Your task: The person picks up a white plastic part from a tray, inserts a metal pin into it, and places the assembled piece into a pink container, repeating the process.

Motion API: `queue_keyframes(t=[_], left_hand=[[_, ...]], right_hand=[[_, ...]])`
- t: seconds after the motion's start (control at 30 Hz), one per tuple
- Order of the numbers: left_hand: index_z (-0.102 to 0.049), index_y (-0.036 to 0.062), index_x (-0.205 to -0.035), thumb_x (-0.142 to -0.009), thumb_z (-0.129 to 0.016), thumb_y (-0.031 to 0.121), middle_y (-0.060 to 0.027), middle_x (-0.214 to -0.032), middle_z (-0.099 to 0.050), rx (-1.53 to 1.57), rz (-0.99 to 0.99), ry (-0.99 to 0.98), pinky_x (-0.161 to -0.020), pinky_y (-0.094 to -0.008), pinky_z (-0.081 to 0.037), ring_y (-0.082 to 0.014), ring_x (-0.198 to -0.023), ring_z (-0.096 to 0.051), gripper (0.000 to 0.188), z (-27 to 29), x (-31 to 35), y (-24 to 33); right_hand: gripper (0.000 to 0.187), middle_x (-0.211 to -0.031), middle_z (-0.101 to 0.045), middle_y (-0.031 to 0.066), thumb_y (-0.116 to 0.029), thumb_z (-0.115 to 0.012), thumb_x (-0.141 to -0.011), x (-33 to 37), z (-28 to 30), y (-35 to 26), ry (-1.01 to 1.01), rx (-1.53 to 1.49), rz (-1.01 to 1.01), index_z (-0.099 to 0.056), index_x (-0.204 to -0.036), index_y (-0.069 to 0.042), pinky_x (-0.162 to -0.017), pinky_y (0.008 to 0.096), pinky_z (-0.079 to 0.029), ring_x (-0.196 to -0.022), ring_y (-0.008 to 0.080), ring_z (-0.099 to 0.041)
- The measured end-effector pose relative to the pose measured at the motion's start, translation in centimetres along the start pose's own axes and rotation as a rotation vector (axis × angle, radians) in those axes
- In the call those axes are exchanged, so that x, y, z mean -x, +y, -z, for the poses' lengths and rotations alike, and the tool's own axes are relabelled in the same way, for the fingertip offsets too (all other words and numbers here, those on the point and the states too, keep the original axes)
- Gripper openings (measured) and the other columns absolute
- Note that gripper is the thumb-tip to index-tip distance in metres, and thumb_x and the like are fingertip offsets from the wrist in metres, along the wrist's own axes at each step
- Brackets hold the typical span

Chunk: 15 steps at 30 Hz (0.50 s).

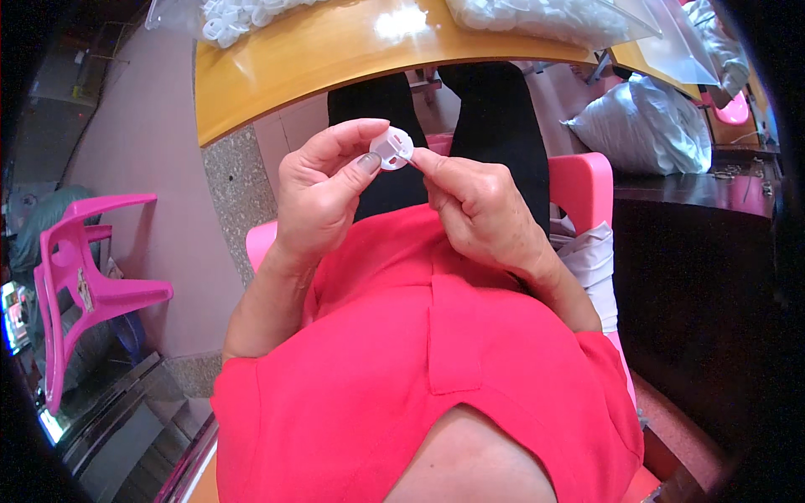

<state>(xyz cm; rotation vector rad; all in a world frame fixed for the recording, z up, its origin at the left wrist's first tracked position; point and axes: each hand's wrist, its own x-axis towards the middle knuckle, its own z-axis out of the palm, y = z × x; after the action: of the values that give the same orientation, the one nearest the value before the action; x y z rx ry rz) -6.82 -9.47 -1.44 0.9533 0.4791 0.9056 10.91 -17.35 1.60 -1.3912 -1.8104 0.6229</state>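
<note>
- Your left grip [323, 186] pinches one white disc [392, 145] by its rim, nearly closed; your right grip [482, 199] meets its right edge, curled, contents unclear.
- Hold the disc steady above your lap; light right-hand pressure should suit thin plastic.
- Two piles of white pieces [231, 21] on the worktop [277, 80], uncountable; one big white sack [646, 126] at right.
</note>
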Motion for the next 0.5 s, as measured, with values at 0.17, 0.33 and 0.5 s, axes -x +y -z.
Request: queue_keyframes(t=[0.17, 0.33, 0.5], left_hand=[[-0.057, -0.0051, -0.115, -0.086, -0.057, -0.007, -0.0123, -0.106, -0.064, -0.062, -0.025, 0.018, -0.086, -0.0258, -0.05, -0.0162, -0.098, -0.062, 0.029, -0.08, 0.13, -0.09], [-0.058, -0.0043, -0.114, -0.085, -0.058, -0.007, -0.0112, -0.106, -0.064, -0.058, -0.048, 0.042, -0.085, -0.0248, -0.05, -0.0155, -0.096, -0.062, 0.029, -0.55, 0.22, 0.1], [-0.058, -0.0042, -0.113, -0.085, -0.058, -0.007, -0.0112, -0.105, -0.064, -0.076, -0.074, 0.038, -0.085, -0.0249, -0.05, -0.0152, -0.096, -0.062, 0.028, -0.6, 0.28, -0.07]], right_hand=[[0.039, -0.072, -0.057, 0.016, 0.012, -0.051, -0.077, 0.05, -0.32, 0.27, 0.03, 0.015, 0.012, -0.057, -0.115, 0.004, -0.058, 0.03, -0.047, -0.062, 0.0245, -0.06], [0.037, -0.068, -0.056, 0.0077, 0.009, -0.046, -0.084, -0.14, -0.04, -0.35, -0.018, -0.202, -0.154, -0.058, -0.118, 0.003, -0.057, 0.0246, -0.044, -0.061, 0.0132, -0.056], [0.031, -0.062, -0.054, 0.0102, 0.001, -0.048, -0.087, 0.02, -0.43, 0.01, 0.008, -0.437, -0.29, -0.06, -0.116, -0.001, -0.053, 0.0284, -0.045, -0.057, 0.0119, -0.054]])
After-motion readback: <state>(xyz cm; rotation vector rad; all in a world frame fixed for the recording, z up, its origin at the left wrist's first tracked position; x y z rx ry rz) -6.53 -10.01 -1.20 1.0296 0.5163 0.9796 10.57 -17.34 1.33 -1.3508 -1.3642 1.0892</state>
